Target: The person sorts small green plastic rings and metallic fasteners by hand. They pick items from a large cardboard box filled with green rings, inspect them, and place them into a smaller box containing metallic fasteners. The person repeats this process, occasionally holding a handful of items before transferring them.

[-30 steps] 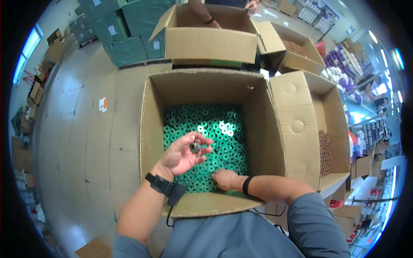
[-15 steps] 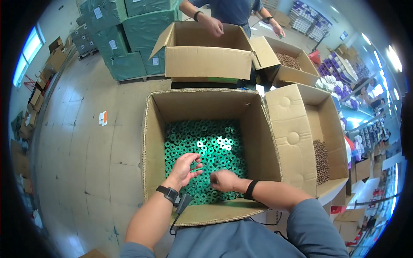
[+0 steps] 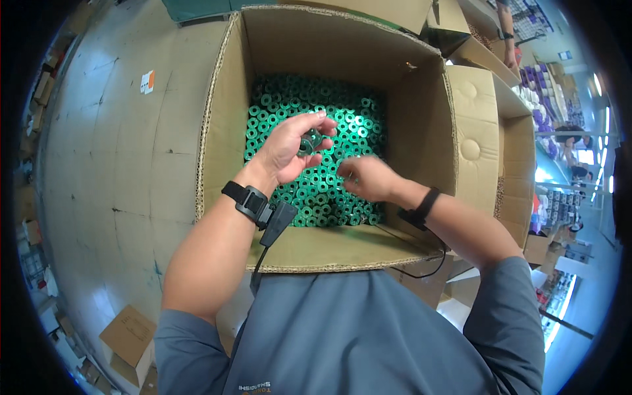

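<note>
Over a deep cardboard box (image 3: 421, 131) my left hand (image 3: 289, 146) is cupped, its fingers curled round a few small green ring-shaped rolls (image 3: 309, 141). To its right, my right hand (image 3: 372, 178) hangs over the same box with its fingers bent inward and pressed together; what they hold, if anything, is hidden. Below both hands, many green rolls with round centre holes (image 3: 322, 201) cover the bottom of the box, most lying with their ends up.
At the right stands another open carton (image 3: 474, 112) with a folded-out flap. A co-worker's arm (image 3: 508, 39) shows at the upper right. An opened carton (image 3: 128, 336) is on the floor at lower left, and a white and orange label (image 3: 147, 81) lies farther up.
My view has tipped down toward my body, so the boxes appear higher. Green rolls now show in my cupped left hand, where none were visible before. My right hand remains curled.
</note>
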A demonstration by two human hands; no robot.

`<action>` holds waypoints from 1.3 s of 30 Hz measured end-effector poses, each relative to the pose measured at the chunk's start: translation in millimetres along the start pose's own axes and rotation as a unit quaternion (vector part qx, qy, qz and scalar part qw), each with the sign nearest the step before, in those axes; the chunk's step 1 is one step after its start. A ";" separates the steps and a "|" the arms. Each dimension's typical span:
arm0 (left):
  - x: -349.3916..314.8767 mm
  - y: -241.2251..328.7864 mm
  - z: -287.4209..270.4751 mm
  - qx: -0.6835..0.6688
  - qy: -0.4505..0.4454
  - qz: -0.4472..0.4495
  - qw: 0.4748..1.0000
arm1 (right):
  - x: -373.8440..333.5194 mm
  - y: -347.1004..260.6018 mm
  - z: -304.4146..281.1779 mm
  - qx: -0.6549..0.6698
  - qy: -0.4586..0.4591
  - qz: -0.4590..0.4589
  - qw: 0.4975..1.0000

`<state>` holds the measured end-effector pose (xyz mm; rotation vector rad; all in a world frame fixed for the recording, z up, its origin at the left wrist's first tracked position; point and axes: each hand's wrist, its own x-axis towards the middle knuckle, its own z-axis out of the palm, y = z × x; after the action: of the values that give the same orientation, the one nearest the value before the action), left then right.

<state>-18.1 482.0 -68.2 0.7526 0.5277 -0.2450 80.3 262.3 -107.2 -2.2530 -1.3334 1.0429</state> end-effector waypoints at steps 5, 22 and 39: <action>0.8 -0.7 0.7 0.007 -0.012 0.011 1.000 | -7.4 15.0 67.8 -0.154 -0.209 0.008 0.966; 6.3 -6.3 -5.1 0.035 0.026 -0.003 0.999 | -13.9 38.5 96.2 -0.273 -0.169 -0.056 0.945; 3.0 -9.0 -1.0 -0.013 -0.066 -0.079 0.995 | 3.5 -61.3 -62.0 0.270 0.357 -0.116 0.886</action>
<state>-19.4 476.3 -75.7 0.6643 0.4651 -0.4312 88.4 302.1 -30.0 -1.7219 -0.8209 0.3513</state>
